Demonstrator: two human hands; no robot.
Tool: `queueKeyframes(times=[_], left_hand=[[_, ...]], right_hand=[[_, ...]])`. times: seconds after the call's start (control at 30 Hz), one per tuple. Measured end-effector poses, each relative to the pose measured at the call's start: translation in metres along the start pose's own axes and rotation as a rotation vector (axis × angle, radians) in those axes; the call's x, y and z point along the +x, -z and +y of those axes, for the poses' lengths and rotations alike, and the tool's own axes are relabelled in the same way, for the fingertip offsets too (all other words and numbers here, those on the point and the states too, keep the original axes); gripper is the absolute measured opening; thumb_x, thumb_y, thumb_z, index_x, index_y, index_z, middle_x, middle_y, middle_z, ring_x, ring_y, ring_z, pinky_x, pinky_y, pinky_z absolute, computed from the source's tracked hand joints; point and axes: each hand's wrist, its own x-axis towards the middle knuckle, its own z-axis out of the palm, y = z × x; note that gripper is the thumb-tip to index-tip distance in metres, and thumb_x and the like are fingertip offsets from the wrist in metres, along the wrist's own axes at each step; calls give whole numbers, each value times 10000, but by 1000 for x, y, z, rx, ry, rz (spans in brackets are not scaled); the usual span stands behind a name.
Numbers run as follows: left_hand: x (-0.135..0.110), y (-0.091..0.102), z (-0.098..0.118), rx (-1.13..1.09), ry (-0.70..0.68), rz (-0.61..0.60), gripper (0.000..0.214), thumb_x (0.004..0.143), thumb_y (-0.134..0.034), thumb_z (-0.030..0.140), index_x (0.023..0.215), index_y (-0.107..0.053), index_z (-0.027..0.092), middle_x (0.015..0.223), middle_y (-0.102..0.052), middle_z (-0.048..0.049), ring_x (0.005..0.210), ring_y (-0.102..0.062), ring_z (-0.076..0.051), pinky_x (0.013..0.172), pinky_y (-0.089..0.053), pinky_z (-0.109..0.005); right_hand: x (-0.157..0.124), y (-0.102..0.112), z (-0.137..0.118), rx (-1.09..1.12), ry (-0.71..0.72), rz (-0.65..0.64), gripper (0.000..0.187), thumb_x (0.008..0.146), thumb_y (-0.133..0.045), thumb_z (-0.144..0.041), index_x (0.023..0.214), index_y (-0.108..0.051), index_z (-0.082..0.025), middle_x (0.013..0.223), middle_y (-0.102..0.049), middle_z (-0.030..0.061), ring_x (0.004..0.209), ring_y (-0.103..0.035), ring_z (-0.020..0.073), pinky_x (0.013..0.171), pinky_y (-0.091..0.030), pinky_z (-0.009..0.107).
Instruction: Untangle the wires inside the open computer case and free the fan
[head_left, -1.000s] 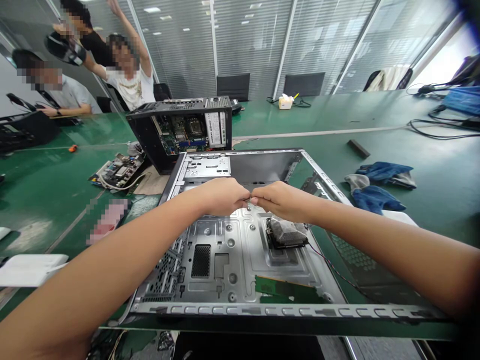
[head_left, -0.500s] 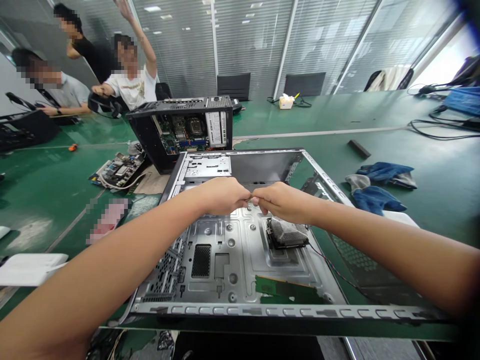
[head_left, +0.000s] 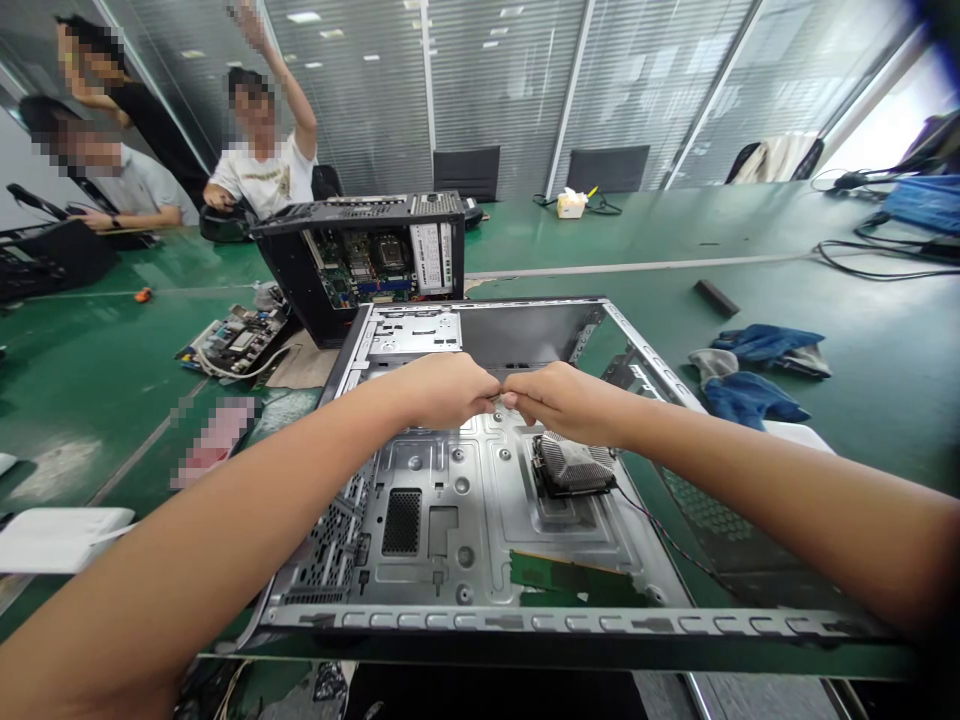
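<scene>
- Both hands are curled in, fingertips meeting: the left hand (head_left: 454, 390) points right, the right hand (head_left: 566, 400) points left. Whether something small is pinched between them, I cannot tell.
- They hang above the far half of a computer case (head_left: 484, 530), which lies flat on the green table (head_left: 637, 240) with its bare metal floor facing up.
- The case's near rail (head_left: 570, 621) runs left to right; perspective hides which axis is longer. Its perforated end panel (head_left: 330, 545) is on the left.
- Just nearer than the right hand, a finned heat sink (head_left: 574, 462) sits on the case floor, its thin cable (head_left: 660, 525) trailing right and toward the viewer.
- Near the front rail lies a green memory stick (head_left: 566, 572), long axis left to right, right end dipping slightly nearer; more green board shows along its near side.
- Beyond the case, a black tower (head_left: 281, 265) stands upright.
</scene>
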Motion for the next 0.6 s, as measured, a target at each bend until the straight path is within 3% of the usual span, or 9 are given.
queueKeyframes(times=[0.6], left_hand=[[1, -2, -2, -32, -7, 13, 273, 907, -398, 331, 912, -647, 220, 748, -652, -45, 613, -520, -153, 541, -299, -290]], right_hand=[[-1, 1, -2, 126, -35, -18, 316, 944, -331, -331, 731, -518, -191, 608, -606, -3, 511, -472, 105, 559, -334, 253]])
